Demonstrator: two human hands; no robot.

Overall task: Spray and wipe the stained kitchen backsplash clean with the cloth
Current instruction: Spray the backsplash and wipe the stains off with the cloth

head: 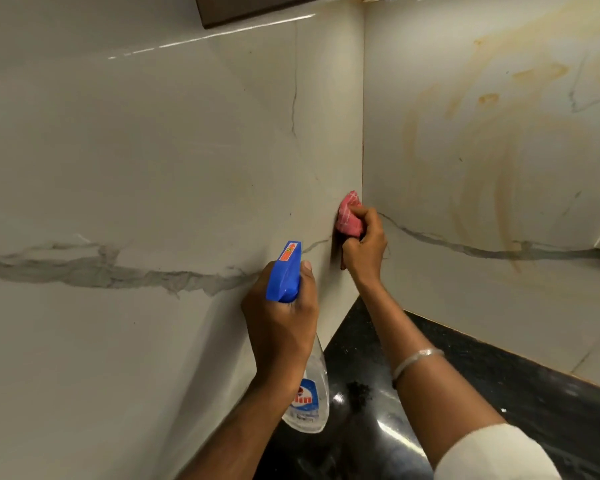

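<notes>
frame centre: my right hand (364,242) grips bunched pink cloth (350,214), scrubbing glossy marble-look backsplash (153,168) corner; left hand (281,320) clasps clear blue-capped spray bottle (291,306), ready.

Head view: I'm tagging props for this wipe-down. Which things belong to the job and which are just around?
Job: red cloth, gripped by the right hand; spray bottle, held by the left hand; stained backsplash.
Just around: black countertop; bangle; cabinet above.
</notes>
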